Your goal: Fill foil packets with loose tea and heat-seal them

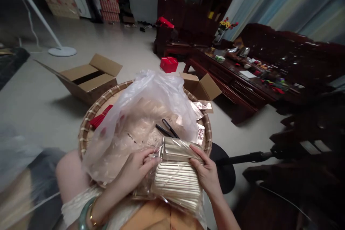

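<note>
A clear plastic bag of flat gold packets (179,176), stacked so that their edges overlap, rests near my lap at the basket's front rim. My left hand (140,165) pinches the bag's loose plastic at its left side, thumb against fingers. On the right, my right hand (206,169) grips the upper edge of the bag, fingers over the top packet. Just beyond lie two dark pen-like sticks (167,129). A large translucent plastic bag (161,86) spreads over the round woven basket (83,125).
Red strips (101,116) lie at the basket's left, printed white sachets (201,133) at its right. Open cardboard boxes stand left (94,75) and right (207,88). A red box (169,64) is on the floor beside a dark wooden table (234,86) bearing many small items.
</note>
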Demonstrator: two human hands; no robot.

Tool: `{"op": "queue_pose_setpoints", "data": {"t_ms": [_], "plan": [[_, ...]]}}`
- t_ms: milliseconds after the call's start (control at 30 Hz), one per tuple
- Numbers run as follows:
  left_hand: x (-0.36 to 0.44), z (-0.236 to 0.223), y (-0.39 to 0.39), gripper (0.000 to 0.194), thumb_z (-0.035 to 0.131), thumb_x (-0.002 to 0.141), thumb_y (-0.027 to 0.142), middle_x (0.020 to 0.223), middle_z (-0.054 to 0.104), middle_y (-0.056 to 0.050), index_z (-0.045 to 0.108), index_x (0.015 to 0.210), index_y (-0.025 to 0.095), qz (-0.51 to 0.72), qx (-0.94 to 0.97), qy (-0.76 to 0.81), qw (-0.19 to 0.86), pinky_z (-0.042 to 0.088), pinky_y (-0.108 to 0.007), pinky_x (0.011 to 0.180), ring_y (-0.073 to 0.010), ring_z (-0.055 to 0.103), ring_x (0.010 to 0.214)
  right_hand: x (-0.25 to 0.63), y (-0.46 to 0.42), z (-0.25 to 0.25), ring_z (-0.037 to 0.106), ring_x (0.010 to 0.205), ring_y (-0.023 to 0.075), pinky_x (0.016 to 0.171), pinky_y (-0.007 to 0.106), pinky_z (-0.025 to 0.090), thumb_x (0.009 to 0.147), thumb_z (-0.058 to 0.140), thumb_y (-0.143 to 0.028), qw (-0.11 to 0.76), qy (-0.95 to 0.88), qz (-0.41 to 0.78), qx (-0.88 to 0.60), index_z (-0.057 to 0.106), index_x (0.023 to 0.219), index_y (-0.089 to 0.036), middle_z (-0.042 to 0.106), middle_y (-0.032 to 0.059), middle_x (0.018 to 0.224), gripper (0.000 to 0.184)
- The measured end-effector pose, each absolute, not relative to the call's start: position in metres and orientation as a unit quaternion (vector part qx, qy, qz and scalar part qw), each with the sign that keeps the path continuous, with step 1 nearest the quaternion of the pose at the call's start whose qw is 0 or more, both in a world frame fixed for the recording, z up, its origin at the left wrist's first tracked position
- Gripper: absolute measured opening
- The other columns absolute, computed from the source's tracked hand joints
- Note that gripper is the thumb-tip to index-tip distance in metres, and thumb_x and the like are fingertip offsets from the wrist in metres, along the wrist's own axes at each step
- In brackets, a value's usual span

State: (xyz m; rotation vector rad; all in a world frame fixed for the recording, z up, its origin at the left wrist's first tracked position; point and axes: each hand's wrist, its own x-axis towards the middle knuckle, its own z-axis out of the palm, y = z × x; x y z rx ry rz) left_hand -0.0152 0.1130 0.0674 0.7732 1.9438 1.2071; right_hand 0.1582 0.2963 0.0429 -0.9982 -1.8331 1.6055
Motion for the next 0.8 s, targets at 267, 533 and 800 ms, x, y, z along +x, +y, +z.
{"op": "queue_pose_setpoints", "data": {"t_ms": [267,533,800], "plan": [[-0.015,0.054,0.104,0.024,0.06,0.082,0.026,0.085,0.066,-0.006,0.069,0.101,0.015,0.6,0.317,0.715,0.167,0.05,-0.023,0.063,-0.0138,0.061,0.074,0.141,0.281,0.042,0.055,0.118,0.0271,0.101,0.039,0.044,0.072,0.069,-0.039,0.232,-0.73,0.548,-0.336,0.058,0.125,-0.018,0.059,0.0098,0.129,0.058],[-0.023,0.062,0.094,0.021,0.063,0.082,0.016,0.096,0.065,-0.009,0.068,0.103,0.014,0.55,0.491,0.675,0.026,0.053,-0.022,0.07,-0.0145,0.063,0.085,0.138,0.285,0.038,0.055,0.117,0.0271,0.103,0.042,0.041,0.072,0.068,-0.04,0.169,-0.733,0.575,-0.321,0.058,0.122,-0.02,0.059,0.01,0.127,0.055],[-0.024,0.063,0.095,0.015,0.067,0.08,0.02,0.096,0.061,-0.008,0.065,0.094,0.014,0.502,0.539,0.675,0.032,0.052,-0.024,0.073,-0.015,0.06,0.087,0.145,0.282,0.036,0.049,0.124,0.028,0.109,0.045,0.033,0.074,0.067,-0.041,0.151,-0.739,0.569,-0.327,0.053,0.127,-0.019,0.055,0.0106,0.133,0.059]]}}
